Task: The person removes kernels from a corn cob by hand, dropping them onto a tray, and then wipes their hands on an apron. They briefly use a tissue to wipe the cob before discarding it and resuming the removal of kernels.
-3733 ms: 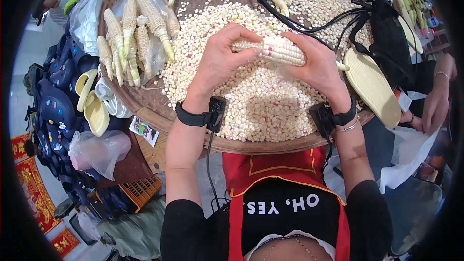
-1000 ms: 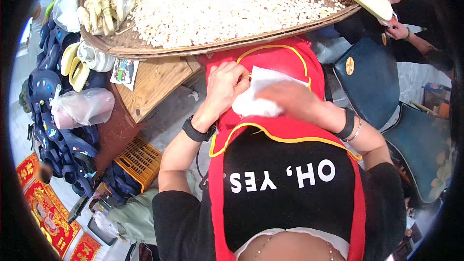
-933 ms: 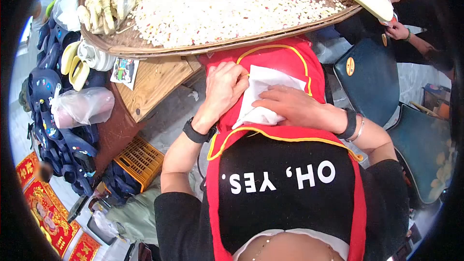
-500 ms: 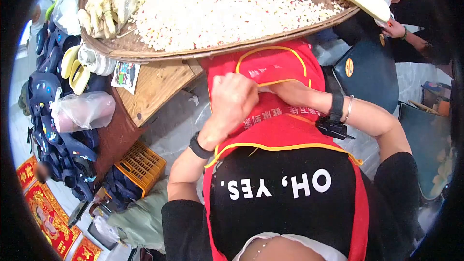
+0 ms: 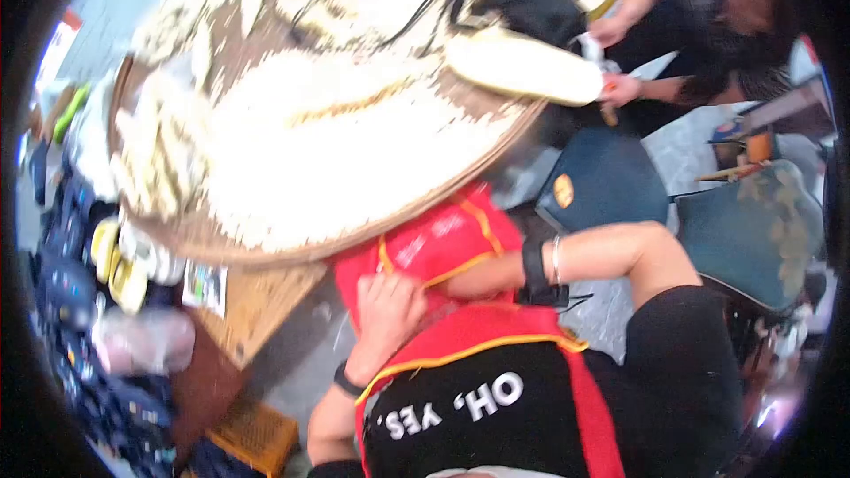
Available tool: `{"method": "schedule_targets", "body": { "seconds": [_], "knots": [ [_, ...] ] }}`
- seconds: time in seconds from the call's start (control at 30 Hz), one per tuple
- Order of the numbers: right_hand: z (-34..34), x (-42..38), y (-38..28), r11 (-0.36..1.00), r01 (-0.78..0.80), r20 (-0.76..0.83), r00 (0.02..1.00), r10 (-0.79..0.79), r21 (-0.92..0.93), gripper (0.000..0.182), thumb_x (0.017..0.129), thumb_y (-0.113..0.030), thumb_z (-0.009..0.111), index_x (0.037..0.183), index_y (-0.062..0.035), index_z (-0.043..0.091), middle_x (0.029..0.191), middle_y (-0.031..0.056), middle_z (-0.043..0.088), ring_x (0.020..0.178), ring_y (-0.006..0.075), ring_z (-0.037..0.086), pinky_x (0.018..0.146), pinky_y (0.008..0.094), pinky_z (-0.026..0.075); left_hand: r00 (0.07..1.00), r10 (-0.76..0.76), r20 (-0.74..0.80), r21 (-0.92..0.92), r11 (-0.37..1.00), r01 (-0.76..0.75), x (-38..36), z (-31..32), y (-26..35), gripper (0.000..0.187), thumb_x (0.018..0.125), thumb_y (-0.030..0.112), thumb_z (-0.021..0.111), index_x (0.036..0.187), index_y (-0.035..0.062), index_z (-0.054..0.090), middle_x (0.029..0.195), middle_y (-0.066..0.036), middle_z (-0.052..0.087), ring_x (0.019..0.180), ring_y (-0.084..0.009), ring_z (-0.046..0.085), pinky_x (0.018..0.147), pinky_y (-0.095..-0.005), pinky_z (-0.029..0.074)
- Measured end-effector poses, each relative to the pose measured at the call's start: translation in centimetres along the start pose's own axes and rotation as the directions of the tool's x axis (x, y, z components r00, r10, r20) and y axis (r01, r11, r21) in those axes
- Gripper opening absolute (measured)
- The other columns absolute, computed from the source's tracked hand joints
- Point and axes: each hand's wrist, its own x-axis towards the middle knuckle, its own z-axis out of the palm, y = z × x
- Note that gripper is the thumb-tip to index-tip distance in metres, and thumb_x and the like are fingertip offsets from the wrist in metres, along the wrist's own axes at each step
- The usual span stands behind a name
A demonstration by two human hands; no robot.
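Note:
My left hand is closed with bent fingers on the edge of the red apron, which has yellow trim. My right hand reaches in from the right and goes behind the yellow-edged pocket flap, so its fingers are hidden. Just beyond both hands is the rim of a large round woven tray, spread with pale kernels. Pale root-like pieces lie at the tray's left. The view is blurred by motion.
A co-worker's hands are near a long pale object at the tray's right. Dark blue stools stand at the right. A wooden board, yellow slippers, a pink bagged item and an orange crate are left.
The view has swung, showing more of the tray and shifting the apron and hands down and left. My left hand stays at the apron and my right hand at the pocket.

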Motion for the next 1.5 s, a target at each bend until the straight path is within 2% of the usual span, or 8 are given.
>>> {"method": "schedule_targets", "body": {
  "seconds": [0.23,0.3,0.4,0.47,0.53,0.67,1.0,1.5],
  "knots": [
    [-3.1,-0.3,-13.6,0.796,-0.55,0.254,0.757,0.602,-0.252,0.042,0.093,-0.034,0.038,0.119,-0.0045,0.053,0.116,0.0194,0.06,0.104,0.0325,0.059,0.092,0.0389,0.044,0.998,-0.026,0.062,-0.061,0.998,0.03,0.4,-0.1,-0.4,0.01,0.072,0.011,0.068,0.078,0.0078,0.06,0.073,-0.007,0.055,0.072,-0.0254,0.053,0.066,-0.0372,0.035],
    [-1.8,2.8,-1.7,0.977,0.104,0.15,0.986,-0.076,-0.187,0.032,0.087,-0.028,0.047,0.108,-0.0074,0.061,0.104,0.0126,0.066,0.096,0.0279,0.062,0.086,0.0381,0.047,0.997,-0.038,0.071,-0.011,0.999,0.039,0.4,-0.6,-0.1,0.009,0.073,0.008,0.067,0.078,0.0077,0.06,0.074,-0.007,0.056,0.073,-0.0253,0.054,0.067,-0.0372,0.035],
    [-2.5,1.3,-8.9,0.976,-0.01,0.196,0.979,0.054,-0.219,0.032,0.089,-0.028,0.046,0.111,-0.0086,0.06,0.105,0.0137,0.066,0.097,0.029,0.062,0.087,0.0369,0.046,0.994,-0.075,0.085,-0.066,0.995,0.081,0.0,-0.6,-0.1,0.007,0.076,0.011,0.066,0.078,0.0079,0.06,0.074,-0.007,0.056,0.074,-0.0258,0.054,0.067,-0.0376,0.036],
    [-2.2,-0.7,-14.1,0.735,-0.678,0.242,0.71,0.661,-0.018,0.035,0.093,-0.029,0.042,0.115,-0.0072,0.057,0.105,0.0155,0.065,0.097,0.0291,0.062,0.087,0.0373,0.046,0.983,-0.09,0.16,-0.104,0.989,0.107,0.1,-0.9,-0.3,0.006,0.078,0.013,0.064,0.079,0.0082,0.06,0.075,-0.007,0.056,0.075,-0.0263,0.055,0.067,-0.0378,0.037],
    [-0.9,0.7,-3.9,0.947,0.08,0.416,0.907,0.06,-0.311,0.043,0.096,-0.033,0.036,0.122,-0.0036,0.053,0.113,0.0208,0.06,0.1,0.0312,0.061,0.09,0.0402,0.046,0.93,-0.128,0.344,-0.16,0.968,0.193,0.5,-2.3,-0.6,0.01,0.083,0.019,0.06,0.08,0.0089,0.06,0.077,-0.009,0.058,0.078,-0.0282,0.056,0.068,-0.0386,0.039],
    [-9.6,-0.3,-16.9,0.929,0.056,0.653,0.727,0.212,-0.365,0.054,0.095,-0.041,0.048,0.132,-0.0018,0.047,0.126,0.0224,0.054,0.114,0.0307,0.055,0.097,0.0358,0.042,0.938,-0.213,0.275,-0.335,0.893,0.301,3.4,-8.2,-2.1,0.01,0.085,0.012,0.063,0.087,0.0025,0.063,0.077,-0.011,0.061,0.072,-0.0235,0.06,0.065,-0.0324,0.048],
    [-17.2,11.2,-18.8,0.722,0.265,-0.301,0.777,-0.552,-0.639,0.051,0.085,-0.033,0.063,0.122,-0.0003,0.052,0.115,0.0177,0.059,0.108,0.0333,0.056,0.09,0.0417,0.044,0.898,-0.435,-0.069,-0.491,0.798,0.349,12.6,-17.4,-6.1,0.015,0.087,0.012,0.061,0.095,-0.0013,0.064,0.081,-0.002,0.062,0.076,-0.008,0.055,0.067,-0.0236,0.044],
    [-17.3,15.0,-16.0,0.289,-0.03,-0.229,0.69,-0.686,-0.957,0.066,0.069,-0.033,0.075,0.126,-0.0115,0.049,0.12,0.0108,0.05,0.11,0.0291,0.049,0.085,0.0513,0.037,0.765,-0.639,0.086,-0.302,0.715,0.631,17.9,-8.9,-18.4,0.038,0.089,0.032,0.061,0.113,0.0034,0.059,0.095,-0.005,0.063,0.073,-0.0118,0.057,0.067,-0.0265,0.047]
  ]
}}
